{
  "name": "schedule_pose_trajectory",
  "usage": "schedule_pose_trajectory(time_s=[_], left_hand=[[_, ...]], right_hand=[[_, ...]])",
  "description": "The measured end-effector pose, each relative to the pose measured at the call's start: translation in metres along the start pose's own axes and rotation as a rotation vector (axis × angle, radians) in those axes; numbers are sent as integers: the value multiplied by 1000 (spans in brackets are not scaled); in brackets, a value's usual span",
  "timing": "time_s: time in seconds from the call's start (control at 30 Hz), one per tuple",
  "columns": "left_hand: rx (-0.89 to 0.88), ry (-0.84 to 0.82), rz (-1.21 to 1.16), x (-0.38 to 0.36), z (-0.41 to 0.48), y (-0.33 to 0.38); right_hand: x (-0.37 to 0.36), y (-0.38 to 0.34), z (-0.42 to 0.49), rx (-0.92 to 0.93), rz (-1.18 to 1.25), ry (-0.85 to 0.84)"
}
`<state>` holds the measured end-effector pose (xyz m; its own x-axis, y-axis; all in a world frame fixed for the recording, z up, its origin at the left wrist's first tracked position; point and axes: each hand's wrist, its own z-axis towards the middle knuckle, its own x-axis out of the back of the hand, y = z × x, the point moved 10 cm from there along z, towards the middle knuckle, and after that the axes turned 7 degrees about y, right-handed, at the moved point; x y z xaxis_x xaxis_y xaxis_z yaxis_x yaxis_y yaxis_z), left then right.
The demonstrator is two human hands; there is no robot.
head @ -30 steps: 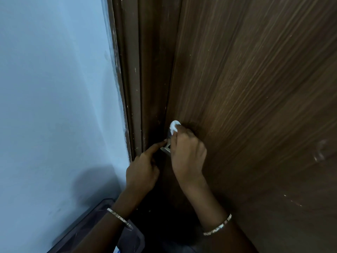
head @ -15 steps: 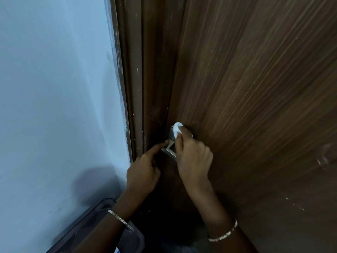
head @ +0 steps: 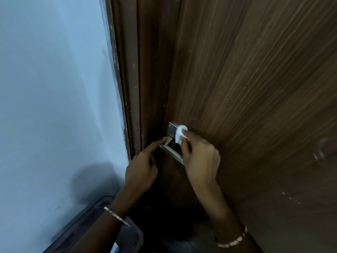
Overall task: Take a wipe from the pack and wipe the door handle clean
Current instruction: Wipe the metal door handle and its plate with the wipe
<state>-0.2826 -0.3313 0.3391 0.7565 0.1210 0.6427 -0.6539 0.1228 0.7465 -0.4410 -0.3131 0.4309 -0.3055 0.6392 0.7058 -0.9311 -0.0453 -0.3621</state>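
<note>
A silver door handle point(head: 171, 151) with its square metal plate point(head: 171, 129) sits at the left edge of a dark brown wooden door point(head: 255, 88). My right hand point(head: 199, 159) pinches a crumpled white wipe point(head: 180, 135) and presses it against the plate, above the lever. My left hand point(head: 142, 170) points its index finger at the lever's left end, the fingertip touching it, the other fingers curled. The right hand covers the lever's right part. The wipe pack cannot be made out.
The brown door frame point(head: 138, 88) runs down beside a pale blue wall point(head: 54, 88). A dark translucent bin point(head: 87, 225) stands at the bottom left under my left forearm, with something blue and white point(head: 115, 250) inside it.
My right hand has slid down and right along the handle, uncovering the metal plate and more of the lever. The wipe now rests on the plate. My left fingertip stays at the lever's end.
</note>
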Motion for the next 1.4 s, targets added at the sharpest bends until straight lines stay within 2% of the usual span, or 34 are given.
schedule_pose_trajectory(time_s=[0.13,0.2,0.33,0.43,0.57,0.67,0.93,1.1,1.3,1.4], left_hand=[[-75,32,-128,3,-2,0],[-73,87,-155,8,-5,-1],[-66,156,-221,13,-16,-4],[1,167,-292,13,-22,-14],[34,222,-313,19,-25,-17],[43,245,-282,22,-24,-16],[84,223,-309,15,-24,-27],[8,267,-257,18,-29,-17],[-97,270,-115,21,-33,6],[-127,242,-40,17,-32,12]], right_hand=[[14,32,-18,-117,46,-124],[11,30,-25,-100,121,-206],[-6,16,-34,-29,71,-288],[-15,2,-35,-23,51,-256],[-29,-36,-30,132,-34,-176],[-40,-47,-25,175,-84,-148],[-8,18,-48,7,18,-230],[-7,16,-44,-30,30,-210],[-38,-39,-27,122,-57,-203],[-41,-35,-32,111,-1,-251]])
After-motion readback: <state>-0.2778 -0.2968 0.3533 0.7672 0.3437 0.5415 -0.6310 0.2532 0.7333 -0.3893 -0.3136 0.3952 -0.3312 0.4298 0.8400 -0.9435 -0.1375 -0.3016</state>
